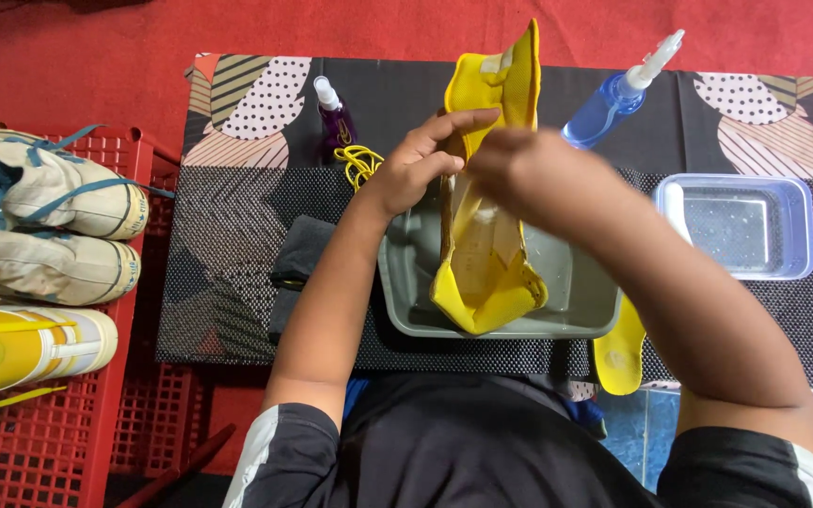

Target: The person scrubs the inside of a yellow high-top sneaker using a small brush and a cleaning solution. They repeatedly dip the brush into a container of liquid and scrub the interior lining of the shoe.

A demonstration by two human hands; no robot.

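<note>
Nearest the lens, black sleeves with white shoulder panels (482,461), both forearms reaching out over a low table (237,282) draped in a black patterned cloth. Far left, on a red slatted crate (58,423) over red flooring: two worn white sneakers with blue laces (49,216), one yellow-and-white sneaker (21,343). On the cloth, a folded dark rag (298,259), a small purple spray bottle (334,118), a tangle of yellow laces (359,162). Left hand (421,160) curled, fingers closed against the side of a yellow shoe (486,235) held upright over a grey basin (566,301). Right hand (519,165) blurred at the shoe's opening; grip impossible to tell. Yellow insole (619,353) at the table edge, blue spray bottle (609,103), clear plastic tub (745,226) far right.
</note>
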